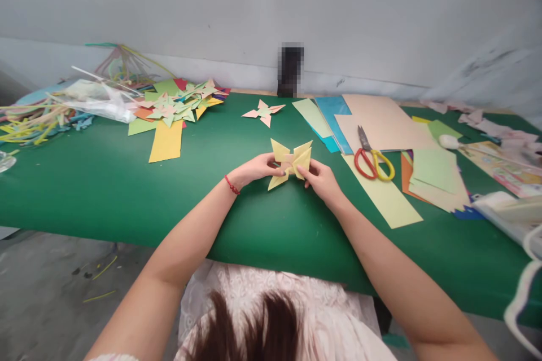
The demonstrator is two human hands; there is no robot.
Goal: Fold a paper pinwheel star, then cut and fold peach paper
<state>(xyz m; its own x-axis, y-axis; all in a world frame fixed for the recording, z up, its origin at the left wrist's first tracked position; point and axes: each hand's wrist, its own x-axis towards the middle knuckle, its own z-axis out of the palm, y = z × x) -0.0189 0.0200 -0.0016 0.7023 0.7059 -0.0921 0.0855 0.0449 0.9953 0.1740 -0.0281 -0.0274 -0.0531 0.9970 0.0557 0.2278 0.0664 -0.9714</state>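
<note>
Between my two hands is a folded paper star [301,153] in pale yellow with a pinkish centre, its points spread outward. My left hand [261,167] pinches it from the left side, thumb near the centre. On the other side my right hand [322,179] grips the right part, with the thumb on top and the fingers curled beneath. Some of the fingertips are hidden behind the paper. Beyond the hands, a finished-looking pink and green paper star [263,113] lies flat on the green table [203,180].
Scissors [367,161] with red and yellow handles rest on paper sheets [381,124] at the right. Several paper stars [178,104] are heaped at the back left, near a yellow sheet [166,141] and paper strips [34,124]. A white cable [519,299] hangs at the right edge.
</note>
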